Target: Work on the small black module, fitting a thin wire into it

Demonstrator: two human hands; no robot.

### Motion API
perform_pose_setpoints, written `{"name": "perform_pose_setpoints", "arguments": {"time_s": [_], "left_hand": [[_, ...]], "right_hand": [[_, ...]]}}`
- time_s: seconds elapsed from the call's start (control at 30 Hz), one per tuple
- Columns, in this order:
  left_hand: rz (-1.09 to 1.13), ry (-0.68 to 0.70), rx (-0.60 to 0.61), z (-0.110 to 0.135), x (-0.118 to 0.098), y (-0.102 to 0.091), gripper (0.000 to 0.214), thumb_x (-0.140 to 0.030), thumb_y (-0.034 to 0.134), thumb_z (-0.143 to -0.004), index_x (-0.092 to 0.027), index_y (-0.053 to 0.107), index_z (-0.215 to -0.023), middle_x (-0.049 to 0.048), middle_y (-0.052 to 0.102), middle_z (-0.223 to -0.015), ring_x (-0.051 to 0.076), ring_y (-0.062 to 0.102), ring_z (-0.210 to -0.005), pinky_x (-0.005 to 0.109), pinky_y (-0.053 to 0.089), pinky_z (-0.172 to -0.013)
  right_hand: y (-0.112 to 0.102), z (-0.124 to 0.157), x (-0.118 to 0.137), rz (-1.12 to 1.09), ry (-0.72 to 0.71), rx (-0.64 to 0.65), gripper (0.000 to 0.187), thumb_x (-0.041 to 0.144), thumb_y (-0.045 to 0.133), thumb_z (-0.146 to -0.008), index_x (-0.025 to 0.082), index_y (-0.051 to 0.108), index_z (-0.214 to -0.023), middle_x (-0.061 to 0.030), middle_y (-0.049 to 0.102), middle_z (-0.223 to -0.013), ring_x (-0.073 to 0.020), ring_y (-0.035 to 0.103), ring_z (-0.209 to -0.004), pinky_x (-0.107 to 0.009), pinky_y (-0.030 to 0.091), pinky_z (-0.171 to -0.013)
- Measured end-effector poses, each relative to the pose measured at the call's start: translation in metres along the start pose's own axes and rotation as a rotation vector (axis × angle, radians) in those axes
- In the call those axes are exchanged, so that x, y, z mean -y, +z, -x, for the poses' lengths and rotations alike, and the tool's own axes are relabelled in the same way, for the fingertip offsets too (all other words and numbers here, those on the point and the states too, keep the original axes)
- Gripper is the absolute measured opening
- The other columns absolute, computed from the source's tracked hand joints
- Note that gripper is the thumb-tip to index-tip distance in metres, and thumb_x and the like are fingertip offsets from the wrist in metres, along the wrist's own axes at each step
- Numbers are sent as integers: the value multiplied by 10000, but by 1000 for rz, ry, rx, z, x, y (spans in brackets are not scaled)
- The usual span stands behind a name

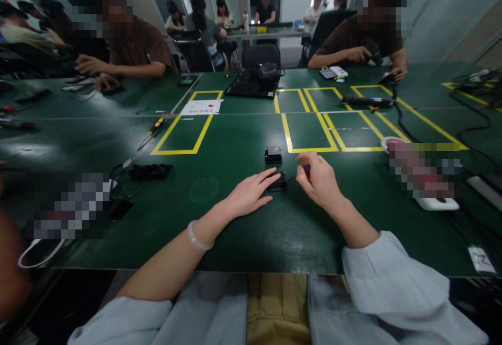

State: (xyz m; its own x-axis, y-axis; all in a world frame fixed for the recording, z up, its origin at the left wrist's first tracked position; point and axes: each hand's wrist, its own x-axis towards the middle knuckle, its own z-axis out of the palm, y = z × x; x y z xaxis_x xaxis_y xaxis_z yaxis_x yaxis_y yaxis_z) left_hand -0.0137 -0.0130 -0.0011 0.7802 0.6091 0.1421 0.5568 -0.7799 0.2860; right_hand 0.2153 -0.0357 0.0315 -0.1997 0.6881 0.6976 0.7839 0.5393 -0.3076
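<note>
A small black block-shaped part (279, 184) lies on the green table in front of me. My left hand (251, 191) rests against it with fingers stretched out, the fingertips on its top and the thumb apart on the near side. To its right, my right hand (319, 180) is closed in a pinch around a small dark tool (307, 168). A thin shaft (291, 179) reaches from that hand toward the block; whether it touches cannot be made out. Just beyond stands a second black block (273, 154) with a greyish top, touched by neither hand.
Yellow tape outlines (200, 141) mark the table. A yellow-black screwdriver (157, 125) and a black slotted part (151, 171) lie left. A blurred phone-like device (437, 203) lies right, near cables (480, 120). Across sit two co-workers (137, 47) (361, 42) near a black panel (245, 86).
</note>
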Motion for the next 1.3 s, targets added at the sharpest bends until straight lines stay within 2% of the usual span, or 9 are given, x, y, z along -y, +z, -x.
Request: {"name": "perform_pose_setpoints", "arguments": {"time_s": [0.1,0.27,0.5,0.63,0.97,1.2,1.3], "left_hand": [[-3,-1,-6,0,0,0,656,-311,539,-930,-308,209,-1497,67,237,-1573,258,418,-1343,434,389,-1071],[-1,4,-10,1,0,0,651,-312,527,-937,-306,201,-1500,71,235,-1574,260,413,-1346,437,387,-1068],[-6,-8,0,1,0,0,653,-309,530,-937,-319,196,-1498,53,229,-1577,245,412,-1348,417,382,-1075],[3,-2,-3,1,-1,0,644,-319,522,-941,-315,199,-1498,66,234,-1575,254,408,-1353,429,386,-1070],[4,-5,3,0,0,1,657,-309,534,-932,-310,201,-1498,61,223,-1579,253,401,-1355,423,377,-1077],[6,6,-11,1,0,1,664,-305,540,-929,-309,201,-1499,62,226,-1578,256,409,-1348,423,384,-1073],[8,10,-12,1,1,1,650,-311,530,-935,-305,206,-1498,70,237,-1573,260,410,-1348,427,389,-1068]], "right_hand": [[0,1,0,17,-7,31,97,249,438,-917,209,513,-963,-29,618,-759,-179,532,-659,-314,438,-702],[1,3,-4,45,18,63,160,364,472,-939,214,519,-908,-30,627,-769,-174,520,-668,-299,420,-674],[1,1,-2,-9,37,23,106,256,421,-926,215,513,-956,-40,625,-793,-182,566,-696,-318,443,-698],[1,1,-2,-15,45,7,144,214,426,-888,217,502,-1010,-32,615,-783,-190,581,-704,-340,460,-725],[3,4,-4,23,20,41,137,341,471,-936,213,516,-959,-35,626,-807,-171,535,-672,-315,437,-703],[4,3,-4,11,18,3,78,252,441,-922,219,506,-951,-25,612,-765,-173,549,-668,-314,447,-692],[3,3,-3,1,22,-19,107,214,441,-891,217,497,-982,-24,605,-767,-177,565,-677,-324,464,-708]]}}
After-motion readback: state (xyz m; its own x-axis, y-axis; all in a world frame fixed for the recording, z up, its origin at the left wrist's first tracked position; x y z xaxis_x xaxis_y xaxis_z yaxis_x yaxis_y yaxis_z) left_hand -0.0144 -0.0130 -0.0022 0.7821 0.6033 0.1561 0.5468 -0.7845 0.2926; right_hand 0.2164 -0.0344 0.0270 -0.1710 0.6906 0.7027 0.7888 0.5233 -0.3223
